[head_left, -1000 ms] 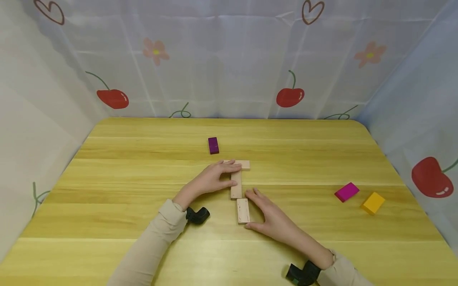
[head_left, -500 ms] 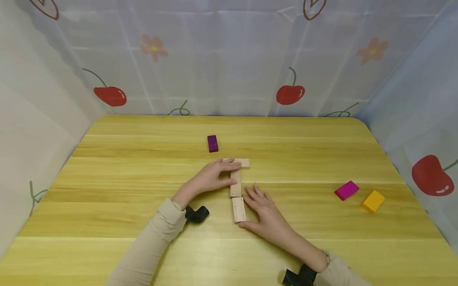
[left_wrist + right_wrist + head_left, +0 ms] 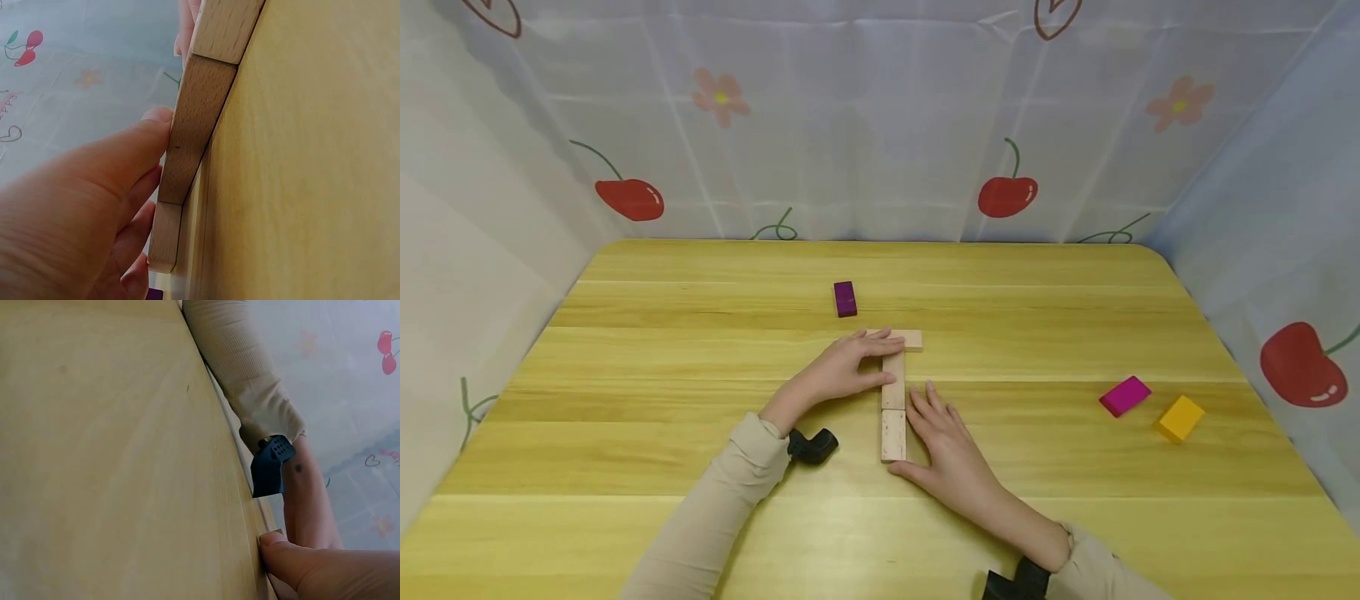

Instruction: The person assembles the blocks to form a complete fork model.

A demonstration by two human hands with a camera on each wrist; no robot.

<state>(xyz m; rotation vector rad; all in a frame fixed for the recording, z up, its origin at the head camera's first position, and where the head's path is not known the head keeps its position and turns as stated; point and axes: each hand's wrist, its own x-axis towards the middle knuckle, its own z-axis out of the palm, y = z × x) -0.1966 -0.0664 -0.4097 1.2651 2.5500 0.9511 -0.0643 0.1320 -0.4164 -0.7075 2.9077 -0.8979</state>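
Observation:
In the head view, several plain wooden blocks lie flat in a T. The far block (image 3: 913, 339) runs crosswise, the middle block (image 3: 892, 397) points toward me, and the near block (image 3: 892, 436) meets its end. My left hand (image 3: 842, 367) rests over the far and middle blocks, its fingers extended and partly hiding them. Extended fingers of my right hand (image 3: 953, 467) lie along the near block's right side, with the thumb at its near end. The left wrist view shows the near block (image 3: 228, 30) and middle block (image 3: 199, 119) end to end.
A purple block (image 3: 846, 299) lies beyond the T. Off to the right are a magenta block (image 3: 1125, 397) and a yellow block (image 3: 1180, 418). A printed curtain (image 3: 865, 125) stands behind the wooden table (image 3: 625, 442). Each wrist carries a black device (image 3: 812, 447).
My right hand has pushed the near block left and slightly away from me, so that it lines up with the middle block. The left hand has stayed on the other blocks.

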